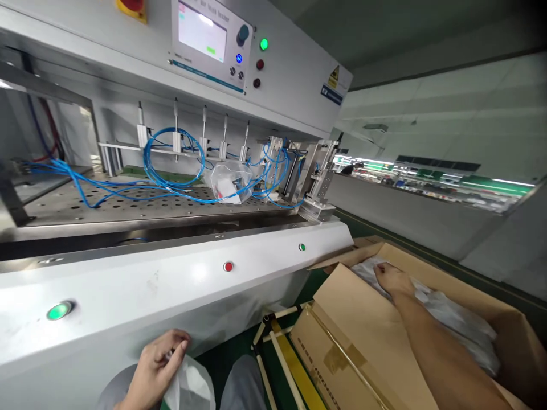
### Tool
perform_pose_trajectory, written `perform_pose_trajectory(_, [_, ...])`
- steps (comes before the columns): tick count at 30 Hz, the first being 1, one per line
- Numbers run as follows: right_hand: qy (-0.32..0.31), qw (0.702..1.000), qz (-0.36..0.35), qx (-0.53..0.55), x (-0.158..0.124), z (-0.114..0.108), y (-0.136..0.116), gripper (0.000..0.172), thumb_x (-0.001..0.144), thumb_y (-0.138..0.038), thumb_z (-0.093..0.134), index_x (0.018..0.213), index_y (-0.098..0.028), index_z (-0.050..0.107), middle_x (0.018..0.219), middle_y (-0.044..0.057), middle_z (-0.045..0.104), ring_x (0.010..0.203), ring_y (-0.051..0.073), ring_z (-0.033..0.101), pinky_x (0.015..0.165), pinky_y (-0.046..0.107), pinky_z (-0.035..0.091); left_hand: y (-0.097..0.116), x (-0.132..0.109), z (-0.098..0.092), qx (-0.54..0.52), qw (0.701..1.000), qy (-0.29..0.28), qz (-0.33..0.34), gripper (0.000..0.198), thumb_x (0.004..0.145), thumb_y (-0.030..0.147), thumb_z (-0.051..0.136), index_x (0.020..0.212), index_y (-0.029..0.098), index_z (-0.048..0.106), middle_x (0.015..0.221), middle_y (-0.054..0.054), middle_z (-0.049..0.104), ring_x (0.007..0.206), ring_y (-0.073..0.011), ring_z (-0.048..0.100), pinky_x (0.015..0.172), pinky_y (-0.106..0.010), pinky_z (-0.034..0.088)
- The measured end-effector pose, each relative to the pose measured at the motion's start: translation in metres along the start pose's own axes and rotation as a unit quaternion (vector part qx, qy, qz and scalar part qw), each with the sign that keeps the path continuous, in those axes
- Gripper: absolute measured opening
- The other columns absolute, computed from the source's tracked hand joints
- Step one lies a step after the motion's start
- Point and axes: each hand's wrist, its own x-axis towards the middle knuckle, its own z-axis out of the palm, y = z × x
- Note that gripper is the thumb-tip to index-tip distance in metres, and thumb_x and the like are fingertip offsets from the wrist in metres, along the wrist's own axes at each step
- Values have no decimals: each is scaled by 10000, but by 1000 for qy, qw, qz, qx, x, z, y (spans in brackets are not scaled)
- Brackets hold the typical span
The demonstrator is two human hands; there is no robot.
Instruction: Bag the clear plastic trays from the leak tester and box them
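My left hand [160,367] is at the bottom, above my lap, with its fingers curled and thumb drawn in. A whitish translucent plastic bag [194,384] hangs from it, partly hidden behind the hand. Off to the right, my right hand [393,279] reaches into an open cardboard box [359,307]. Its fingers are curled over the translucent plastic bags [453,316] inside. Whatever sits between those fingers is too hidden to make out.
A white machine [171,290] with green and red buttons spans the front. On its perforated metal bed [115,202] lie blue air tubes [175,185] and a clear bag [233,185]. A screen [203,34] is above. A tubular rack [277,353] stands beside the box.
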Motion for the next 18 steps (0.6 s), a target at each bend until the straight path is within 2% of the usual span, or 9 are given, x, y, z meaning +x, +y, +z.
perform_pose_trajectory(2, [68, 998, -16, -5, -5, -9, -8, 218, 1035, -237, 560, 1067, -177, 767, 1235, 279, 705, 1065, 383, 724, 860, 462, 530, 16, 8, -11, -14, 1000, 28, 1, 401, 942, 613, 577, 694, 333, 720, 960, -56, 781, 898, -330, 743, 772, -439, 602])
perform_pose_trajectory(5, [174, 977, -110, 53, -20, -15, -36, 271, 1000, -200, 515, 1143, -153, 739, 1236, 265, 707, 1159, 385, 692, 960, 472, 529, 36, 20, -28, -43, 997, 67, -9, 413, 946, 598, 618, 713, 282, 746, 970, -52, 787, 921, -271, 736, 808, -353, 578])
perform_pose_trajectory(7, [187, 955, -189, 134, -41, -12, -68, 288, 975, -225, 521, 1165, -149, 724, 1222, 230, 720, 1160, 366, 693, 1016, 477, 533, 51, 31, -38, -73, 992, 99, -27, 425, 915, 619, 647, 719, 261, 765, 944, -59, 789, 908, -249, 725, 813, -319, 567])
perform_pose_trajectory(9, [116, 933, -263, 218, -76, -5, -110, 305, 965, -312, 563, 1178, -161, 720, 1208, 190, 732, 1072, 334, 722, 996, 475, 564, 68, 44, -44, -110, 982, 142, -59, 421, 870, 616, 671, 717, 238, 776, 906, -69, 789, 900, -237, 719, 827, -300, 565])
perform_pose_trajectory(11, [-29, 890, -344, 299, -124, 6, -155, 366, 985, -409, 585, 1243, -185, 716, 1220, 159, 738, 1017, 294, 742, 922, 436, 609, 85, 57, -46, -165, 965, 185, -90, 368, 811, 555, 702, 702, 210, 770, 875, -81, 784, 911, -230, 723, 844, -282, 569])
perform_pose_trajectory(12, [-105, 856, -387, 326, -151, 13, -177, 398, 998, -455, 606, 1283, -197, 709, 1244, 148, 734, 1041, 285, 743, 910, 421, 619, 93, 63, -46, -205, 951, 207, -99, 327, 766, 511, 724, 679, 197, 753, 848, -85, 778, 905, -228, 725, 827, -273, 573])
perform_pose_trajectory(15, [-278, 719, -489, 408, -232, 29, -229, 541, 1015, -558, 656, 1430, -212, 650, 1336, 149, 700, 1131, 288, 732, 905, 406, 637, 104, 77, -43, -336, 900, 247, -130, 289, 660, 447, 780, 616, 179, 681, 797, -107, 765, 773, -229, 714, 678, -287, 583])
perform_pose_trajectory(18, [-401, 612, -508, 454, -291, 35, -257, 759, 997, -679, 696, 1577, -217, 537, 1467, 165, 622, 1295, 325, 659, 1004, 437, 614, 99, 84, -42, -343, 888, 274, -134, 316, 694, 484, 739, 636, 191, 636, 747, -95, 740, 670, -205, 683, 636, -304, 590])
